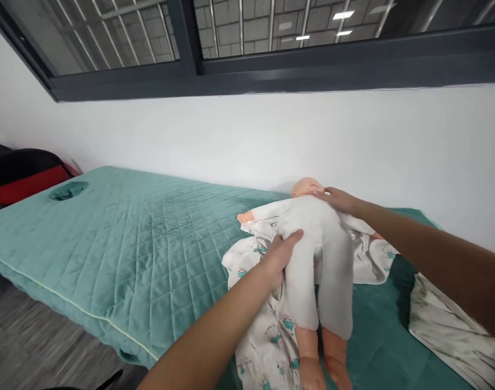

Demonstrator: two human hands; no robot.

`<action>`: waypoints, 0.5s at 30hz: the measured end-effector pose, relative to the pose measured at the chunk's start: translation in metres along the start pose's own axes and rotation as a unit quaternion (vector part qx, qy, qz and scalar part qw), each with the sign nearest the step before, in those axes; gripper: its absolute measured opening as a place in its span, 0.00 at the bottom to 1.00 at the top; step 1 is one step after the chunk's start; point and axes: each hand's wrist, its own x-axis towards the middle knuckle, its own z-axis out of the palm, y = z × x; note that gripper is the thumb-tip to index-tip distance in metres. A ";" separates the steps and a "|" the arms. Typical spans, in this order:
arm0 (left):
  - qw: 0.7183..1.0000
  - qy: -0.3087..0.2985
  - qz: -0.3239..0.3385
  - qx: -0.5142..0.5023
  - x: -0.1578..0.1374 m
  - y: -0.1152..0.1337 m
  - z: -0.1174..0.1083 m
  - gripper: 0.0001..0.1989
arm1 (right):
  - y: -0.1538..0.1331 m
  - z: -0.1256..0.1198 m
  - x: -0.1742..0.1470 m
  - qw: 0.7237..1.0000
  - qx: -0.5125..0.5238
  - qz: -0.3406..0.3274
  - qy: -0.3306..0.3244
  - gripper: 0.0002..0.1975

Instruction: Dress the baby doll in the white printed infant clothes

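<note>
A baby doll (316,227) with a white cloth body and flesh-coloured head, hands and lower legs lies on a spread patterned baby garment (272,333). Its head points to the wall and its feet towards me. My left hand (282,257) grips the doll's side at the hip, thumb on top, other fingers partly hidden beneath. At the neck and head, my right hand (339,199) holds the doll, some of its fingers out of sight. One doll hand (245,216) sticks out to the left.
The doll lies on a green quilted massage bed (150,254) with a face hole (69,190) at the far left. A pale patterned cloth (450,325) lies at right. A white wall and a dark-framed window stand behind; a red and black chair (28,176) is at left.
</note>
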 end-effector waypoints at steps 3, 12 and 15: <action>0.999 0.008 0.039 0.010 -0.010 0.028 -0.027 0.39 | -0.040 0.009 0.009 1.000 0.010 0.020 0.000 0.38; 0.976 0.079 0.121 0.161 -0.044 0.082 -0.200 0.27 | -0.180 0.112 0.055 0.985 0.072 -0.141 -0.071 0.35; 0.964 0.127 0.137 0.192 -0.054 0.093 -0.245 0.27 | -0.218 0.147 0.072 0.983 0.081 -0.155 -0.053 0.35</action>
